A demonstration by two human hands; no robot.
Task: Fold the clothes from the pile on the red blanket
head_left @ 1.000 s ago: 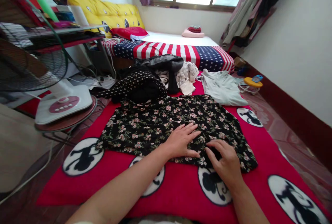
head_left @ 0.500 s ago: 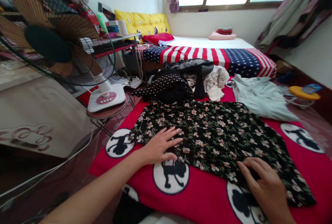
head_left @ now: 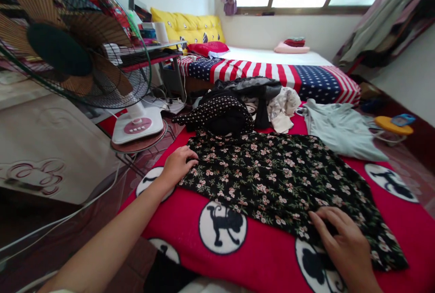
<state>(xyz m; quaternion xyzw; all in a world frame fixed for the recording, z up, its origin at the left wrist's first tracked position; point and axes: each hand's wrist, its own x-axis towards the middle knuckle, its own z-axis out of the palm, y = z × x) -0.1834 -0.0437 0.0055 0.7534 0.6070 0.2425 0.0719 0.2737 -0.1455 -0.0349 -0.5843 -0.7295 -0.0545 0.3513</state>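
A black floral garment (head_left: 272,180) lies spread flat on a red blanket with black-and-white monkey circles (head_left: 190,220). My left hand (head_left: 178,165) is at the garment's left edge with its fingers curled onto the cloth there. My right hand (head_left: 343,241) presses down on the garment's near right hem, fingers bent and together on the fabric.
A pile of dark and polka-dot clothes (head_left: 224,112) and a pale green garment (head_left: 340,127) lie beyond. A standing fan (head_left: 68,53) and its white base (head_left: 137,125) are at the left, with cables on the floor. A bed with a flag-pattern cover (head_left: 272,73) stands at the back.
My left hand has slid left across the garment to its left edge and curled its fingers on it. My right hand stays on the near right hem.
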